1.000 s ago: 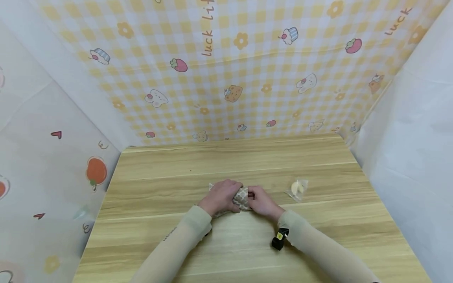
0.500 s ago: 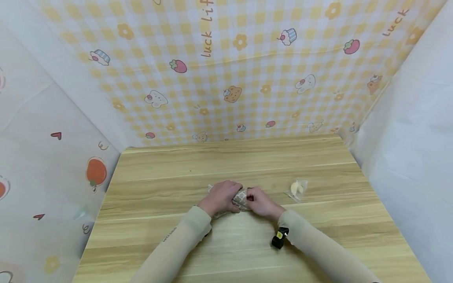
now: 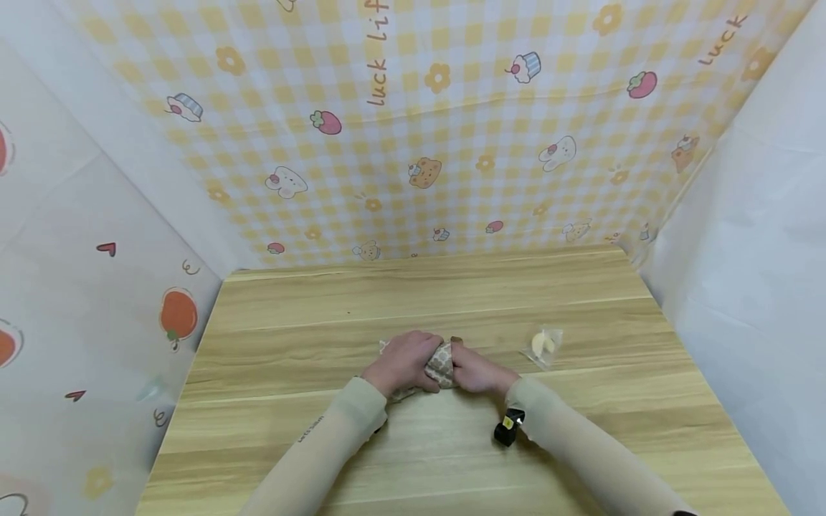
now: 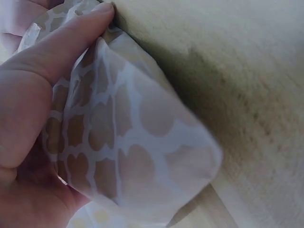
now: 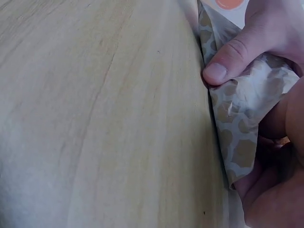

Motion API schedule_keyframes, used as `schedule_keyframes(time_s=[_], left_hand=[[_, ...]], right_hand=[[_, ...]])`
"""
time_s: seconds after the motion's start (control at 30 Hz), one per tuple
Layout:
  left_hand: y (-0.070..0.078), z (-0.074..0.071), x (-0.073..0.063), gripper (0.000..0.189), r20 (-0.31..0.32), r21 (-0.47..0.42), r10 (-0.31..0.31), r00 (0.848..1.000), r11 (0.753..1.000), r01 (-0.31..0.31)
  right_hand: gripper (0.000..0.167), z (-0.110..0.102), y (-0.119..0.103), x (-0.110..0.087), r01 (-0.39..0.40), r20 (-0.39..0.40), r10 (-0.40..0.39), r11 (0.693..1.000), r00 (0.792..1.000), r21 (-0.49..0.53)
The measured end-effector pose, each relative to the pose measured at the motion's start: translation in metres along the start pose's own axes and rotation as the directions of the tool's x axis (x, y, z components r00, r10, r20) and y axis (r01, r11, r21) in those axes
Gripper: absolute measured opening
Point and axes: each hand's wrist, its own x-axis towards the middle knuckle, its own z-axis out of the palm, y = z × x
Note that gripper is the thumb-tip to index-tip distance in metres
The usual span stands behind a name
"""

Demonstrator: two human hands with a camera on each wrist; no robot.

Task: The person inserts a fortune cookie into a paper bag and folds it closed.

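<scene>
A bundle of tan-and-white patterned paper [image 3: 440, 364] lies on the table in front of the person, creased and folded. My left hand [image 3: 404, 360] grips it from above, thumb [image 4: 66, 47] along the near side in the left wrist view. There, one end of the paper [image 4: 142, 137] sticks out past the palm. At the other end my right hand [image 3: 480, 371] holds the paper's edge; in the right wrist view its fingers [image 5: 275, 199] curl around that edge. A small brown bit [image 3: 457, 340] shows above the right fingers. Whatever is inside the paper is hidden.
A clear plastic packet [image 3: 542, 345] with a pale rounded piece lies on the wooden table [image 3: 290, 322], right of the hands. A yellow checked cloth [image 3: 387, 143] hangs behind, with pale sheets at both sides. A black wrist device [image 3: 508, 428] sits under the right sleeve.
My right hand has turned slightly, its knuckles now lower and flatter against the paper end, and the brown bit has come into sight above it. The left hand stays in place.
</scene>
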Motion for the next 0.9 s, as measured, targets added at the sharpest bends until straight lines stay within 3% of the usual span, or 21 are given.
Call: schedule_keyframes(time_s=[0.23, 0.47, 0.63, 0.9], left_hand=[[-0.001, 0.000, 0.000, 0.063, 0.005, -0.013, -0.003, 1.000, 1.000, 0.003], [-0.004, 0.000, -0.001, 0.079, 0.034, -0.011, -0.026, 0.999, 1.000, 0.026], [-0.004, -0.003, -0.002, 0.085, 0.052, -0.026, -0.045, 0.998, 0.999, 0.046], [-0.003, -0.004, -0.004, 0.089, 0.061, -0.014, -0.052, 0.997, 0.999, 0.052]], right_hand=[[0.026, -0.004, 0.004, -0.007, -0.029, 0.007, 0.029, 0.997, 1.000, 0.070], [0.022, -0.015, 0.000, -0.018, -0.067, -0.024, 0.071, 0.989, 0.997, 0.130], [0.031, -0.030, -0.002, -0.033, -0.090, -0.092, 0.097, 0.993, 0.991, 0.074], [0.030, -0.065, -0.003, -0.061, -0.110, -0.234, 0.101, 0.994, 0.967, -0.027]])
